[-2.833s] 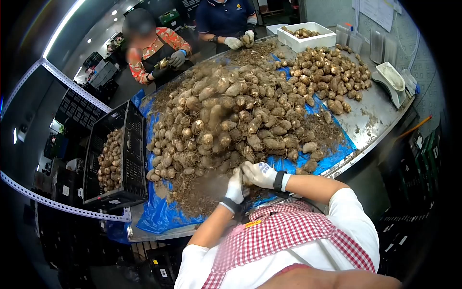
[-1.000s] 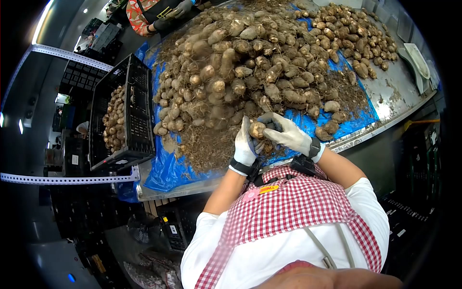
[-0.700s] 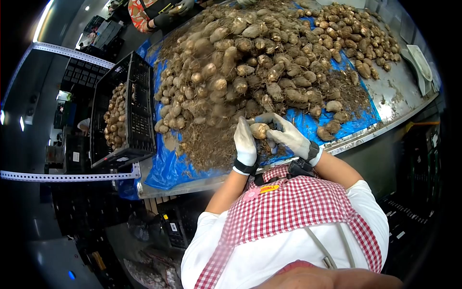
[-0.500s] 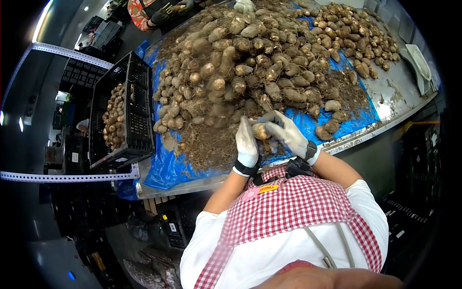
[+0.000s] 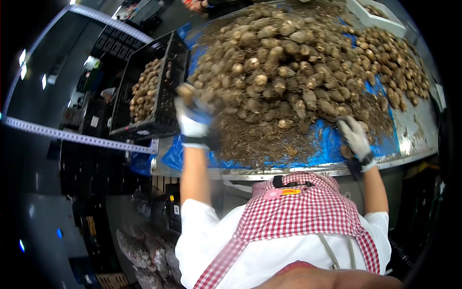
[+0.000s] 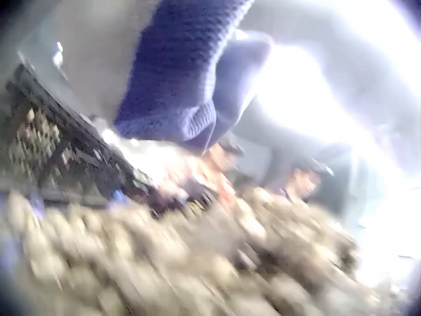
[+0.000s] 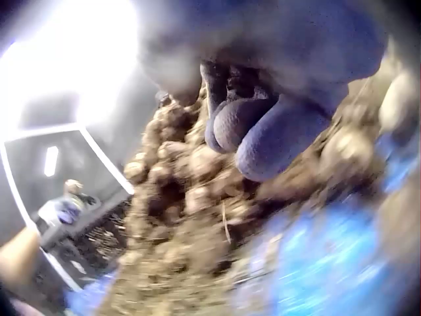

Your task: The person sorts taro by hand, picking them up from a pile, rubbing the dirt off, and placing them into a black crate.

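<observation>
"We've got a tuber point(image 5: 186, 89) pinched in our left hand point(image 5: 192, 123), crate point(image 5: 166, 118) just to its left, the nearer hand!"
"And our right hand point(image 5: 355, 137)? Bent fingers at the heap's point(image 5: 269, 62) near edge; we can't tell its grip."

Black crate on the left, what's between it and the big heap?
The head view shows a strip of blue sheeting, with the left hand over its near end.

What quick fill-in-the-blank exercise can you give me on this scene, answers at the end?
The hand holding up a tuber is the person's ____ one.
The sheet under the heap is coloured ____.
The crate beside the heap is coloured ____.
The apron is checked red and ____.

Missing words: left; blue; black; white.
</observation>
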Motion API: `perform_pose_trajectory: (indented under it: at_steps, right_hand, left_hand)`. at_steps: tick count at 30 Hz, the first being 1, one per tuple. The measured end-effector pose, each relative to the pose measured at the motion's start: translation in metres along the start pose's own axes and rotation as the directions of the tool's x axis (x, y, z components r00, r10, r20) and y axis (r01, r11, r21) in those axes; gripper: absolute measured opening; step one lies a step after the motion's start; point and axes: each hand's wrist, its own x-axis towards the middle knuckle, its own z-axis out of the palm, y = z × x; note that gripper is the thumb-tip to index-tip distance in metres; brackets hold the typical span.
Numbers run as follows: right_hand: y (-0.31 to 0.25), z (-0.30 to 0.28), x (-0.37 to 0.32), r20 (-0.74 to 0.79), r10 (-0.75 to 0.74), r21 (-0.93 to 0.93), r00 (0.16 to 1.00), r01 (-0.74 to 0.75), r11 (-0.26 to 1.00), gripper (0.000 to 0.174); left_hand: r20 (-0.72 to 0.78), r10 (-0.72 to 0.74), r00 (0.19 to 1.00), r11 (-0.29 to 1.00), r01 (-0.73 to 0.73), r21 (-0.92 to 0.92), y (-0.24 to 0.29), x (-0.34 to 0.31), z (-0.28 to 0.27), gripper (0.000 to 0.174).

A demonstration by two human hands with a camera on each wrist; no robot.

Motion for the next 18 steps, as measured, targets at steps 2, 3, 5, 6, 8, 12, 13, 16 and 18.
perform_pose_trajectory:
  at_steps: [2,3,5,6,8,12,13,16,18]
  right_hand:
    - [0.014,-0.019,-0.012,0.195,0.251,0.143,0.948,-0.281,0.949,0.034]
    - [0.012,-0.040,-0.005,0.440,0.455,0.363,0.774,-0.617,0.699,0.038]
    - [0.002,-0.061,-0.006,0.592,0.378,0.027,0.711,-0.487,0.873,0.042]
    - [0.000,-0.056,-0.022,0.544,0.285,-0.025,0.789,-0.325,0.945,0.042]
    - [0.008,-0.041,-0.042,0.603,0.295,0.036,0.741,-0.395,0.918,0.042]
    - [0.012,-0.054,-0.051,0.596,0.164,0.042,0.786,-0.235,0.971,0.035]
    - [0.011,-0.054,-0.047,0.637,0.180,0.071,0.749,-0.290,0.954,0.033]
    - [-0.007,-0.049,-0.023,0.466,0.351,0.431,0.812,-0.555,0.712,0.048]
    - [-0.026,-0.057,0.013,0.582,0.415,0.506,0.699,-0.711,0.489,0.054]
  left_hand:
    - [-0.266,0.072,0.961,0.992,-0.097,-0.085,0.068,0.025,-0.021,0.049]
    - [-0.512,0.298,0.806,0.951,-0.299,0.082,0.075,0.032,0.001,0.055]
    - [-0.220,0.111,0.969,0.993,-0.099,0.064,0.064,0.028,-0.016,0.056]
    - [-0.233,0.069,0.970,0.993,-0.043,0.114,0.038,0.026,-0.008,0.055]
    - [-0.204,-0.110,0.973,0.976,0.144,0.163,-0.009,0.025,0.002,0.051]
    - [-0.055,-0.456,0.888,0.744,0.415,0.524,-0.114,0.012,0.038,0.040]
    - [-0.121,-0.401,0.908,0.527,0.337,0.780,-0.128,0.000,0.062,0.038]
    - [0.066,-0.422,0.904,0.222,0.032,0.975,-0.168,-0.017,0.093,0.033]
    - [0.026,-0.518,0.855,0.421,0.229,0.878,-0.191,-0.019,0.103,0.034]
